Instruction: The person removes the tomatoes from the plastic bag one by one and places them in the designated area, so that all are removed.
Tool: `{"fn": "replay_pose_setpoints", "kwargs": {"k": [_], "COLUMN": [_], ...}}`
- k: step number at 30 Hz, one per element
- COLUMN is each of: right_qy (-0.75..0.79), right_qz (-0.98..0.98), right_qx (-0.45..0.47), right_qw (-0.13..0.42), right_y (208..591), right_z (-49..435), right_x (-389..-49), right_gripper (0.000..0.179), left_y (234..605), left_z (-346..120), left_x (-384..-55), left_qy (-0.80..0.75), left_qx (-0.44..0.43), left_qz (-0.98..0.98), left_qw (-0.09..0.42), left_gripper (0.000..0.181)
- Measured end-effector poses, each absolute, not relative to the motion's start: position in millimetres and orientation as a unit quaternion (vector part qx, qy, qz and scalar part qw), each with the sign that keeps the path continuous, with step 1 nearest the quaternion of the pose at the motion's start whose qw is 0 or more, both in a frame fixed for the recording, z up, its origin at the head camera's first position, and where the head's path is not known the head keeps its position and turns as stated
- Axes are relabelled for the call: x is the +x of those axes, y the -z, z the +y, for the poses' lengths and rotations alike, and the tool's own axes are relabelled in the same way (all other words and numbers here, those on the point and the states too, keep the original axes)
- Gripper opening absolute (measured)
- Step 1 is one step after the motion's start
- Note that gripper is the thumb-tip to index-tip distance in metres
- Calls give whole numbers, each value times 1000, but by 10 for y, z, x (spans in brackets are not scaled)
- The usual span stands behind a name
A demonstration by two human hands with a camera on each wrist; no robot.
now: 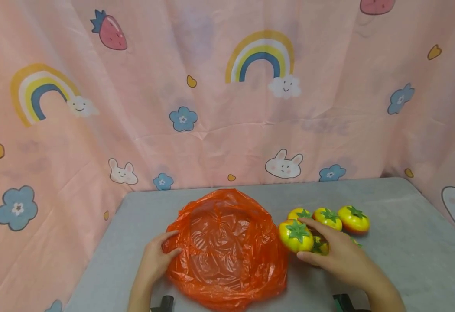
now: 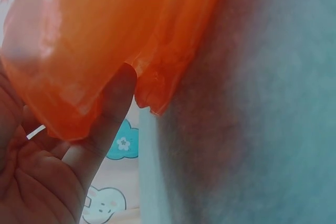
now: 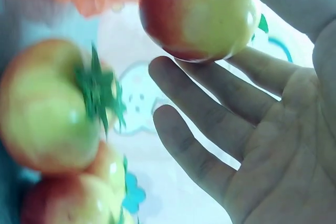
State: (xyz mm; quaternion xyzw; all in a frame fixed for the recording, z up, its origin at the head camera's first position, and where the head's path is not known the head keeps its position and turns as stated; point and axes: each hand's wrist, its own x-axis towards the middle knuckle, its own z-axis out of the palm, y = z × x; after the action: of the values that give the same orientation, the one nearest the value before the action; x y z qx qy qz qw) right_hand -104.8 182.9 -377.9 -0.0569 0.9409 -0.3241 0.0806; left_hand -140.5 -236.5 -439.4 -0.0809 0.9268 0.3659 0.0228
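Observation:
An orange plastic bag [image 1: 227, 247] lies open on the grey table [image 1: 407, 242]. My left hand [image 1: 171, 244] pinches the bag's left rim between thumb and fingers. In the left wrist view a finger [image 2: 111, 114] presses up against the bag's [image 2: 105, 40] edge. My right hand [image 1: 305, 239] grips a yellow-orange toy fruit [image 1: 295, 236] with a green leafy top, just right of the bag. The right wrist view shows that fruit [image 3: 197, 14] held at the fingertips, with the other fingers [image 3: 210, 103] spread below it.
Several more toy fruits [image 1: 353, 219] sit in a cluster behind and under my right hand; one fruit [image 3: 50, 114] shows close in the right wrist view. A pink patterned curtain [image 1: 227, 108] walls in the table at the back and both sides.

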Motion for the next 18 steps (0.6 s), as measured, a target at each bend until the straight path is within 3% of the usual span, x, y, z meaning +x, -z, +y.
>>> {"fn": "replay_pose_setpoints", "kwargs": {"k": [7, 18], "right_qy": [322, 286], "right_qz": [943, 953], "right_qx": [-73, 12], "right_qw": [49, 102], "right_y": [3843, 3897], "right_z": [2161, 2638], "right_x": [-1060, -1096], "right_gripper": [84, 99], "left_y": [4400, 4416], "left_z": [-2359, -2361], "left_x": [-1399, -1400], "left_qy": [-365, -366], "left_qx": [-83, -67], "left_qz": [927, 928], "left_qw": [28, 13], "left_gripper": [50, 50]}}
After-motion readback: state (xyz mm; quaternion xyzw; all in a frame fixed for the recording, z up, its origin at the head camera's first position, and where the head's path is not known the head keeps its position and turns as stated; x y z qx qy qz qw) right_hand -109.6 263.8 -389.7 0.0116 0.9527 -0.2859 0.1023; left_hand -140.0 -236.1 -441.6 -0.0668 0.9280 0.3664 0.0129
